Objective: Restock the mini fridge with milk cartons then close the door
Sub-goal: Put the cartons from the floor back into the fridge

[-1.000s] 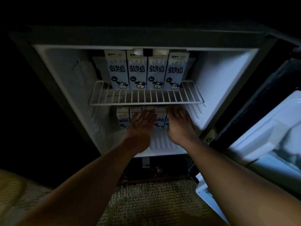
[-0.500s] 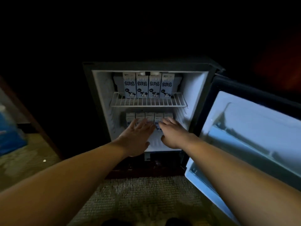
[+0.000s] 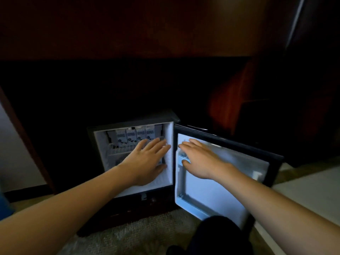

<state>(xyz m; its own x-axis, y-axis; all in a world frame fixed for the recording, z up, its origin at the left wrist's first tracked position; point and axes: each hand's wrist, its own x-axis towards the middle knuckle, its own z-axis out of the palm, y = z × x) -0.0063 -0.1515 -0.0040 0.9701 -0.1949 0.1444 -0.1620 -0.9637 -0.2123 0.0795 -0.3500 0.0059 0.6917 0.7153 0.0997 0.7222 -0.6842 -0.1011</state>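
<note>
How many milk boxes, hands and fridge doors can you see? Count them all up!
Milk cartons on the wire shelf: 4 in view
Hands: 2, the left hand and the right hand
Fridge door: 1, open
Total: 7

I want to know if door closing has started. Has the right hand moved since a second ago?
Yes: the right hand has left the mini fridge interior, going right past its side wall to the open door.
</note>
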